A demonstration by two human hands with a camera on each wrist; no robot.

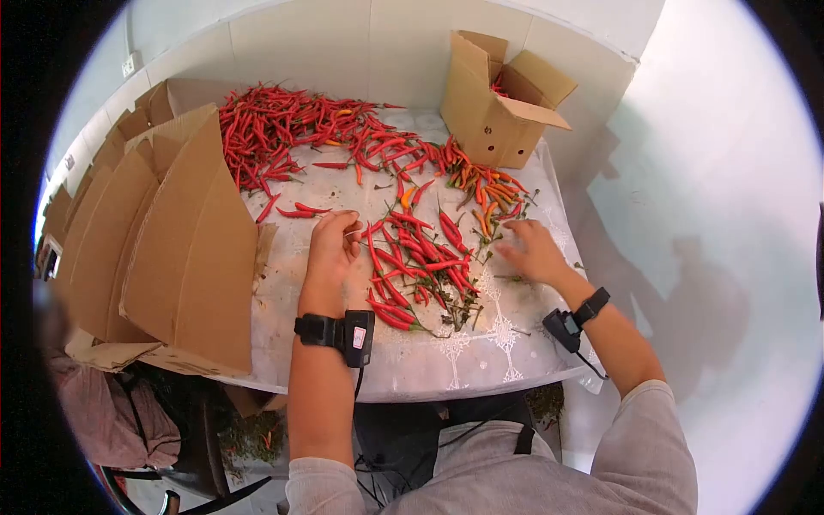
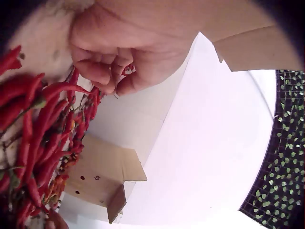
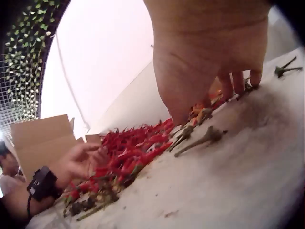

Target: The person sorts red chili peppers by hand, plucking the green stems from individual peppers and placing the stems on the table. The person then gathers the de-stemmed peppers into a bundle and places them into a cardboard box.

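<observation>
My left hand (image 1: pixel 333 242) hovers at the left side of a loose pile of red chili peppers (image 1: pixel 412 257), its fingers loosely bent. In the left wrist view its thumb and fingertips come close together beside the chili peppers (image 2: pixel 43 119), with no pepper visible between them. On the pile's other side, my right hand (image 1: pixel 534 251) reaches down with fingertips at the tabletop, beside orange and red chilies (image 1: pixel 489 196). The right wrist view shows those fingers (image 3: pixel 226 86) pointing down among green stems (image 3: pixel 202 140), their tips partly hidden.
A larger heap of red chilies (image 1: pixel 283 129) lies at the back left. An open cardboard box (image 1: pixel 493 120) with chilies inside stands at the back right. More cardboard boxes (image 1: pixel 180 249) line the left edge. Plucked stems (image 1: pixel 459 313) litter the patterned tablecloth (image 1: pixel 429 365). A wall (image 1: pixel 687 257) rises at right.
</observation>
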